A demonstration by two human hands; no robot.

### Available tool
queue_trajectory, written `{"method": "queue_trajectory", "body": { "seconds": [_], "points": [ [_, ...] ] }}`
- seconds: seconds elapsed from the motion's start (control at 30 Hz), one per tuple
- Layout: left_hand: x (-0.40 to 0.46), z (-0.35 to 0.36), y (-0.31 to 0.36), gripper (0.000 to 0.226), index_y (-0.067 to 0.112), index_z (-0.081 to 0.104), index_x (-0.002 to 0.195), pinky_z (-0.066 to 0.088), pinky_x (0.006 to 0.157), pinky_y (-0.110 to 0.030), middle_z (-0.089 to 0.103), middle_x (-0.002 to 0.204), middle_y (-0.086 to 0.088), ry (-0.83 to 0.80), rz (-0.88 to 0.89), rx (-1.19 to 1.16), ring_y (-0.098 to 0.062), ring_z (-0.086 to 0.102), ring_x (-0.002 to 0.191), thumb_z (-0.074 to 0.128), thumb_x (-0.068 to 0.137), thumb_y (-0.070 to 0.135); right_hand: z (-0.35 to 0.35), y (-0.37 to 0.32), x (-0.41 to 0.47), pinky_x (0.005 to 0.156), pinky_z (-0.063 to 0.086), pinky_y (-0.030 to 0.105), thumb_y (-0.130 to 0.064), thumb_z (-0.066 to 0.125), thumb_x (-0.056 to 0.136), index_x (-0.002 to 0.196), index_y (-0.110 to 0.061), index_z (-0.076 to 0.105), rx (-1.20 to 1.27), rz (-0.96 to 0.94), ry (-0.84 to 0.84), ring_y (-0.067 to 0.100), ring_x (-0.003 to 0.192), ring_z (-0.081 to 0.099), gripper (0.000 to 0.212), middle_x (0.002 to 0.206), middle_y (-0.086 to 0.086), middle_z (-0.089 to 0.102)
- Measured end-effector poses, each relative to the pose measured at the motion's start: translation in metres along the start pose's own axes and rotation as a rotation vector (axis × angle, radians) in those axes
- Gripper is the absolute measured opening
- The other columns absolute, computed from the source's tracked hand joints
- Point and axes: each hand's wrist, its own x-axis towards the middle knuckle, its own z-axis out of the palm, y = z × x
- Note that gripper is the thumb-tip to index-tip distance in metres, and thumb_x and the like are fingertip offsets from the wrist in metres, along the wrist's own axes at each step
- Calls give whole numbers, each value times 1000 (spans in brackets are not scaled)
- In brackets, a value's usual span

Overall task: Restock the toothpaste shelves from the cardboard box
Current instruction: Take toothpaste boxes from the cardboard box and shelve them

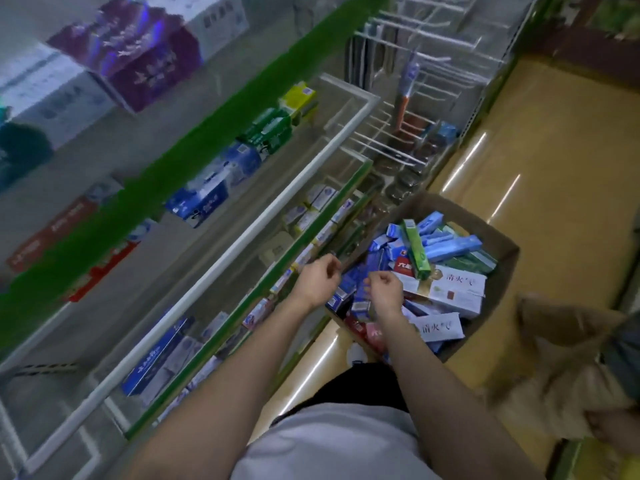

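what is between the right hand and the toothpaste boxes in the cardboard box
Nothing visible. The right hand hangs just above the toothpaste boxes, which lie loose and uncovered in the open-topped cardboard box.

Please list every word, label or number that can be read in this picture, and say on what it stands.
"清火气": on the large white carton in the cardboard box.
"清火气": on the smaller white carton nearer the person.
"六": on the red carton; the rest is hidden.
Print on the shelf cartons: too blurred to read.
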Motion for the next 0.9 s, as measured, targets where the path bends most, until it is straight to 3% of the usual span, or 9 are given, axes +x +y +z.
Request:
{"method": "queue_trajectory", "body": {
  "seconds": [0.13, 0.2, 0.33, 0.57, 0.7, 0.8, 0.9],
  "points": [
    [31, 33, 18, 20, 9, 64, 112, 47, 82, -32, 66, 99, -7, -147, -26, 83, -26, 62, 94, 61, 92, 12, -31, 6, 28, 77, 50, 39, -17, 58, 95, 100, -8, 66, 5, 96, 91, 29, 84, 60, 14, 99, 17, 69],
    [44, 46, 27, 23, 9, 63, 116, 45, 81, -30, 63, 100, -5, -190, -26, 95, -25, 62, 96, 60, 94, 13, -45, 6, 40, 78, 45, 32, -18, 58, 95, 105, -8, 66, 2, 110, 118, 28, 88, 57, 16, 100, 14, 66],
    [62, 71, 42, 21, 8, 61, 114, 49, 83, -35, 66, 105, -11, -276, -2, 178, -29, 63, 96, 60, 94, 14, -65, 8, 54, 92, 51, 40, -20, 59, 94, 100, -12, 62, 2, 159, 139, 32, 100, 60, 10, 108, 11, 67],
    [92, 111, 74, 22, 9, 57, 119, 52, 86, -44, 63, 115, -12, -455, 108, 294, -31, 61, 99, 56, 97, 15, -91, 11, 70, 81, 46, 33, -24, 57, 98, 118, -10, 64, 37, 224, 215, 33, 106, 61, 26, 118, 11, 66],
    [104, 141, 86, 31, 8, 52, 127, 53, 86, -45, 61, 119, -16, -574, 187, 365, -35, 61, 102, 56, 97, 15, -105, 22, 65, 87, 47, 37, -29, 56, 98, 108, -12, 59, 71, 296, 306, 35, 108, 60, 20, 120, 13, 66],
    [108, 162, 89, 44, 7, 44, 137, 50, 83, -39, 62, 125, -19, -662, 250, 445, -38, 60, 108, 57, 96, 15, -113, 34, 58, 82, 43, 34, -26, 56, 99, 117, -8, 53, 100, 371, 351, 32, 108, 59, 26, 128, 15, 61],
    [113, 179, 93, 48, 6, 44, 138, 50, 89, -42, 58, 132, -19, -729, 340, 506, -38, 57, 112, 60, 95, 21, -117, 45, 49, 82, 44, 31, -26, 55, 100, 132, -7, 47, 104, 418, 420, 35, 112, 60, 39, 133, 16, 59]
  ]
}}
